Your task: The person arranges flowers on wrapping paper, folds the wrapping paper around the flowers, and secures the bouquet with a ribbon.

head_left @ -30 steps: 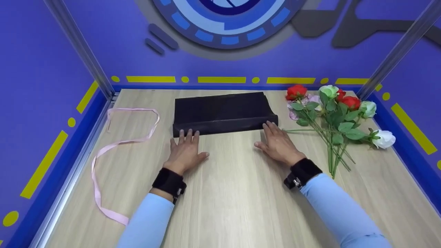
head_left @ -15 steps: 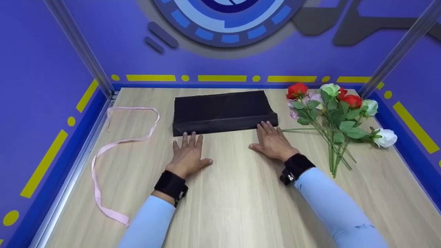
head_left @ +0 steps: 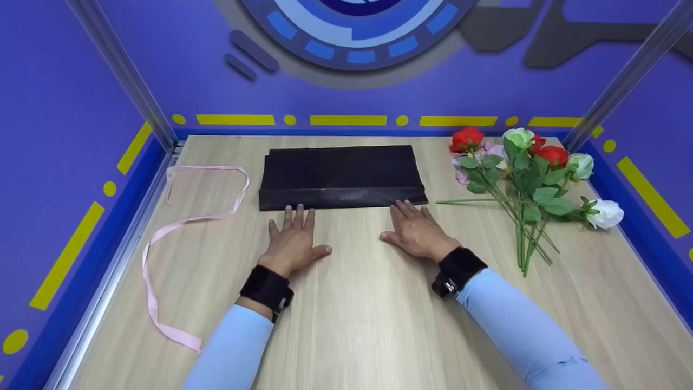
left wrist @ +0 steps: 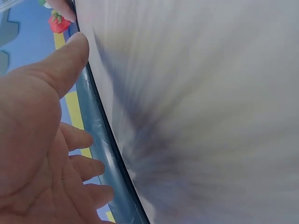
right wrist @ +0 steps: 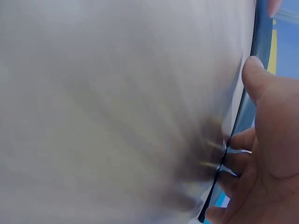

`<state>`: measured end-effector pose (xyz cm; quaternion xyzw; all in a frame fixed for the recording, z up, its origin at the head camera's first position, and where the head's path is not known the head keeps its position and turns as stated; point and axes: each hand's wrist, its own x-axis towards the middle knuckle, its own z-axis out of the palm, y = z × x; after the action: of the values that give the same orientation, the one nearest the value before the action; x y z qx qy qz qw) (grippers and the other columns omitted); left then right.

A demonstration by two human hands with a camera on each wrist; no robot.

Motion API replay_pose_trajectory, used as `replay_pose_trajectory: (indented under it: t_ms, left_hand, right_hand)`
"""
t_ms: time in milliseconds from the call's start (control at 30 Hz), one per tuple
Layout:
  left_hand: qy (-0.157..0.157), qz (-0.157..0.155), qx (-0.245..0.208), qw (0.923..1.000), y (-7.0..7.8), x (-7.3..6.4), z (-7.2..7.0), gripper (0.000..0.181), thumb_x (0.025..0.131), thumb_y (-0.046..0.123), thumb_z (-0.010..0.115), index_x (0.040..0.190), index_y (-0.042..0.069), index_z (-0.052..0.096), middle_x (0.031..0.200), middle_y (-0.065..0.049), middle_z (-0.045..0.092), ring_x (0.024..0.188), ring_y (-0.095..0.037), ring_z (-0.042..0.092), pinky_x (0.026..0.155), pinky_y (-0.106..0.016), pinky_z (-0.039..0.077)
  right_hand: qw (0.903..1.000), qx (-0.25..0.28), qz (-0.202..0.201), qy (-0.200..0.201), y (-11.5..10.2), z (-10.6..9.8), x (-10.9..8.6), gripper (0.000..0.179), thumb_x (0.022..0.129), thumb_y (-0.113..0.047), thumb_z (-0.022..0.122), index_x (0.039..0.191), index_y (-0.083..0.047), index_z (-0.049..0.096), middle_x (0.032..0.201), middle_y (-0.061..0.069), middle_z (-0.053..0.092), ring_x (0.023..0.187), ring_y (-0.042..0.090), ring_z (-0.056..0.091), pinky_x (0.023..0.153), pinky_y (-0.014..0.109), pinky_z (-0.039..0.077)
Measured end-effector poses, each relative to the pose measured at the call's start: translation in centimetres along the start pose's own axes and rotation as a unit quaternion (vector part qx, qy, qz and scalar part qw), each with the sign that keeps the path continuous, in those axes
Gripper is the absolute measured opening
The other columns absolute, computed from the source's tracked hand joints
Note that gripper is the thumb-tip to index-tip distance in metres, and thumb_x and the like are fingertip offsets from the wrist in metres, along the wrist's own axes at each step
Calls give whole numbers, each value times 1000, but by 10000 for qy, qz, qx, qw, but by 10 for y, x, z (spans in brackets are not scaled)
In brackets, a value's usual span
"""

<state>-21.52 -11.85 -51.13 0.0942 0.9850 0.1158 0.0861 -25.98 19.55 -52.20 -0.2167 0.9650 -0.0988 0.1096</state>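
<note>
A folded sheet of black wrapping paper (head_left: 341, 170) lies on the table, a narrow folded strip running along its near edge. My left hand (head_left: 291, 245), fingers spread and straight, has its fingertips at the left part of that near edge. Toward the right end of the same edge, my right hand (head_left: 418, 233) lies with straight fingers touching the paper. Both palms face down. In the left wrist view the paper's folded strip (left wrist: 100, 135) passes beyond the left fingers. The right wrist view shows the right fingertips close to the tabletop by the strip (right wrist: 247, 109).
A pink ribbon (head_left: 149, 276) curves over the left side of the wooden table (head_left: 352, 325). Artificial roses (head_left: 530, 184) in red, white, pale green and pink lie at the right, stems crossing. One stem (head_left: 465, 201) points toward the paper. Blue panels (head_left: 346, 97) enclose the back and sides.
The paper has shifted slightly left and its near strip now looks flatter and straighter. My right hand has slid left and a little nearer along the edge. My left hand has barely moved.
</note>
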Motion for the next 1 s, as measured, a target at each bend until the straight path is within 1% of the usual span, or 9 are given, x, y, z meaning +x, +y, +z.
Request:
replay_pose_trajectory:
  t_ms: [133, 300, 433, 700, 833, 1000]
  left_hand:
    - [5, 39, -98, 9999, -3, -2, -1, 98, 97, 61, 64, 167, 6, 22, 173, -25, 15, 162, -46, 7, 121, -78, 14]
    - [-87, -7, -117, 9999, -7, -6, 0, 97, 98, 60, 63, 167, 7, 21, 174, -25, 13, 162, -46, 4, 121, -78, 13]
    - [-177, -44, -123, 9998, -9, -8, 0, 97, 98, 59, 63, 167, 6, 22, 174, -25, 13, 162, -47, 5, 121, -78, 14]
    - [-448, -76, -39, 9990, -10, -7, -2, 97, 98, 62, 62, 167, 5, 22, 174, -25, 13, 162, -46, 5, 121, -78, 14]
    - [-590, -167, 80, 9981, -10, -6, -3, 99, 98, 64, 61, 167, 5, 22, 174, -25, 11, 162, -47, 3, 121, -78, 13]
    - [-730, -416, 151, 9964, -6, -5, -8, 104, 96, 69, 60, 166, 3, 22, 173, -28, 10, 161, -48, 4, 121, -77, 14]
  right_hand:
    - [9999, -28, -140, 61, -6, 4, -9, 87, 106, -58, 49, 163, 4, 29, 171, 26, 25, 161, 42, 20, 126, 68, 16]
    - [9994, -40, -302, 147, -11, 9, -22, 86, 105, -58, 50, 162, 3, 31, 170, 25, 28, 160, 41, 21, 126, 68, 16]
    - [9985, -80, -457, 291, -14, 11, -34, 83, 105, -56, 52, 160, 4, 34, 167, 26, 34, 160, 42, 23, 126, 67, 16]
    - [9972, -48, -649, 377, -15, 14, -50, 80, 105, -55, 53, 158, 2, 41, 164, 26, 40, 156, 45, 31, 125, 71, 16]
    - [9960, -13, -771, 458, -21, 15, -60, 74, 104, -54, 56, 155, 0, 48, 160, 26, 46, 152, 46, 38, 124, 71, 19]
    - [9926, 14, -1053, 611, -32, 19, -73, 68, 103, -52, 59, 148, -1, 56, 152, 25, 54, 144, 46, 47, 122, 69, 26]
